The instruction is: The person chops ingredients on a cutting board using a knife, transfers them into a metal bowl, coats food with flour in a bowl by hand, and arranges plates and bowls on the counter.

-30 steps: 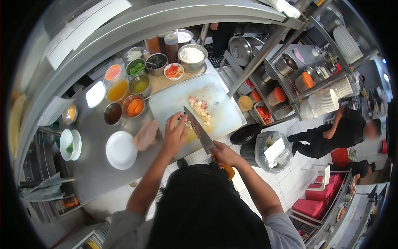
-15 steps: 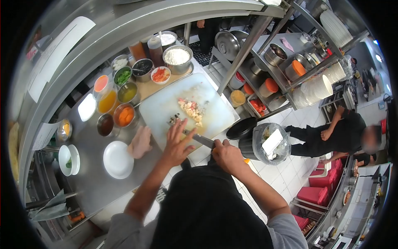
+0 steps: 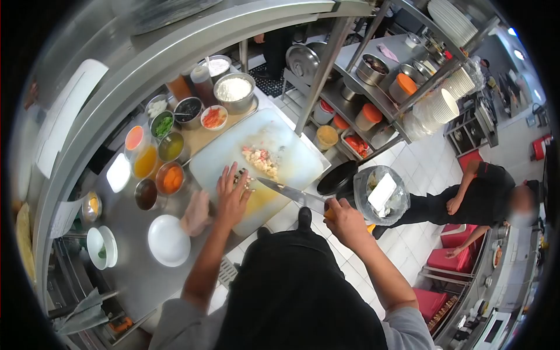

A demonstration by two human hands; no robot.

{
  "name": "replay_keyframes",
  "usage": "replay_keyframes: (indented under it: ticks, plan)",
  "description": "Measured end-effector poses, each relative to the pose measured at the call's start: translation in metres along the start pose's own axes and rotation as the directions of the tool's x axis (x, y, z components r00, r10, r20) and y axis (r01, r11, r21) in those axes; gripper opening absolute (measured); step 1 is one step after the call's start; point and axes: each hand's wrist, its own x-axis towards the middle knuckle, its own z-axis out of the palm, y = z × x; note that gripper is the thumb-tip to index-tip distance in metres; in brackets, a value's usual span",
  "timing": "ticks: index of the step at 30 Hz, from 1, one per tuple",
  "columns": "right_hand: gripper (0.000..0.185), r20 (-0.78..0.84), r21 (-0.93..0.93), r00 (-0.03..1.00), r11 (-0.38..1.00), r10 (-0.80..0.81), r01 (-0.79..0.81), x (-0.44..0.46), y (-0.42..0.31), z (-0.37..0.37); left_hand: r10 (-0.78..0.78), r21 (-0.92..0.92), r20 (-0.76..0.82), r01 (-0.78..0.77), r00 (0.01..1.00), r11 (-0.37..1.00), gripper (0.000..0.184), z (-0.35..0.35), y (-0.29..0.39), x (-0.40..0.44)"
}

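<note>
My left hand (image 3: 231, 197) lies over the near-left part of the white cutting board (image 3: 219, 137), fingers spread, at a few dark and pale chopped bits (image 3: 248, 178). Whether the fingertips press on them is hard to see. In my right hand (image 3: 348, 223) is the orange handle of a kitchen knife (image 3: 294, 195). Its blade points left, with the tip over the board, apart from my left hand. A pile of chopped pale and reddish pieces (image 3: 262, 162) sits farther up the board.
Bowls of flour (image 3: 234, 89), chopped red pieces (image 3: 214, 118) and green herbs (image 3: 163, 126) stand behind the board. A white plate (image 3: 169, 240) and a pale pink thing (image 3: 196, 214) lie left. A lined bin (image 3: 382, 195) and another person (image 3: 466, 201) are right.
The knife has moved right, away from my left hand, and its blade now shows at full length. My left hand has spread over the small bits. The whole view has shifted a little.
</note>
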Motion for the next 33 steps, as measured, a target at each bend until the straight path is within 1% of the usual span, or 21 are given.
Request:
replay_keyframes:
  ticks: [1,3,4,7,10,12,13,15,17,19,21,22,23,25,26,28,29,30,31,32,33]
  plan:
    - [0.044,-0.003,-0.006,1.0,1.0,-0.005,0.005,-0.001,0.002,0.002,0.04,-0.046,0.007,-0.039,0.999,0.998,0.052,-0.005,0.008,0.003]
    - [0.038,-0.005,-0.019,0.999,0.999,-0.041,0.041,0.004,-0.006,0.01,0.159,-0.011,0.119,-0.159,0.98,0.987,0.053,-0.011,0.032,0.006]
    - [0.04,-0.015,-0.029,0.997,0.997,-0.069,0.069,0.006,-0.007,0.016,0.216,0.0,0.174,-0.22,0.961,0.976,0.053,-0.01,0.04,0.007]
    - [0.041,-0.03,-0.048,0.993,0.993,-0.114,0.112,0.011,-0.007,0.022,0.159,0.079,0.194,-0.177,0.968,0.981,0.053,0.002,0.032,0.008]
    - [0.045,-0.003,0.008,0.997,0.997,-0.071,0.071,0.01,0.006,0.013,-0.054,0.247,0.069,0.035,0.996,0.968,0.052,0.001,0.012,0.004]
    - [0.046,0.001,0.047,0.999,0.998,-0.041,0.041,0.011,0.022,0.007,-0.112,0.278,-0.028,0.115,0.993,0.954,0.05,0.0,-0.004,-0.001]
    - [0.045,0.005,0.087,0.998,0.995,-0.056,0.055,0.012,0.031,0.007,-0.121,0.282,-0.065,0.134,0.991,0.95,0.049,0.0,-0.009,-0.002]
    - [0.045,-0.006,0.152,0.999,0.988,-0.04,0.041,0.01,0.056,0.01,-0.046,0.136,-0.208,0.075,0.977,0.988,0.04,-0.001,-0.018,-0.003]
    - [0.042,-0.056,0.228,0.997,0.971,-0.06,0.071,0.005,0.072,0.013,-0.121,0.125,-0.355,0.176,0.927,0.976,0.03,0.014,-0.021,-0.011]
    - [0.04,-0.137,0.36,0.986,0.923,-0.091,0.135,-0.005,0.095,0.026,-0.08,0.147,-0.322,0.133,0.943,0.98,0.022,0.012,0.003,-0.006]
    - [0.039,-0.13,0.42,0.987,0.896,-0.097,0.143,-0.025,0.123,0.025,-0.203,-0.016,-0.235,0.205,0.951,0.979,0.024,0.018,0.056,0.005]
    - [0.037,-0.168,0.451,0.982,0.878,-0.092,0.159,-0.039,0.142,0.027,-0.258,-0.088,-0.179,0.246,0.949,0.965,0.026,0.026,0.086,0.011]
    - [0.036,-0.157,0.487,0.985,0.862,-0.069,0.139,-0.055,0.164,0.03,-0.146,-0.03,-0.209,0.143,0.967,0.989,0.028,0.039,0.119,0.017]
    - [0.035,-0.14,0.55,0.99,0.828,-0.034,0.106,-0.086,0.217,0.04,0.085,0.082,-0.265,-0.065,0.96,0.995,0.033,0.074,0.185,0.026]
    - [0.033,-0.16,0.591,0.985,0.794,-0.059,0.143,-0.103,0.249,0.049,0.029,-0.036,-0.177,-0.035,0.984,0.999,0.035,0.096,0.203,0.025]
    - [0.03,0.018,0.791,0.995,0.607,0.098,-0.074,-0.14,0.299,0.047,-0.068,-0.239,0.034,0.074,0.997,0.968,0.041,0.158,0.216,0.01]
    - [0.029,0.116,0.857,0.982,0.485,0.146,-0.174,-0.158,0.324,0.046,-0.093,-0.262,0.159,0.133,0.983,0.956,0.039,0.194,0.211,-0.001]
    - [0.026,0.175,0.909,0.959,0.338,0.224,-0.245,-0.173,0.351,0.052,-0.116,-0.27,0.282,0.195,0.952,0.943,0.036,0.233,0.199,-0.015]
    - [0.023,0.241,0.938,0.927,0.175,0.286,-0.298,-0.184,0.378,0.065,-0.136,-0.206,0.446,0.249,0.885,0.946,0.034,0.272,0.182,-0.034]
    - [0.021,0.317,0.942,0.889,0.001,0.331,-0.336,-0.19,0.402,0.077,-0.163,-0.128,0.594,0.293,0.788,0.948,0.033,0.302,0.17,-0.05]
    - [0.018,0.316,0.949,0.868,-0.128,0.383,-0.289,-0.192,0.424,0.087,-0.19,-0.097,0.747,0.387,0.637,0.917,0.03,0.319,0.173,-0.059]
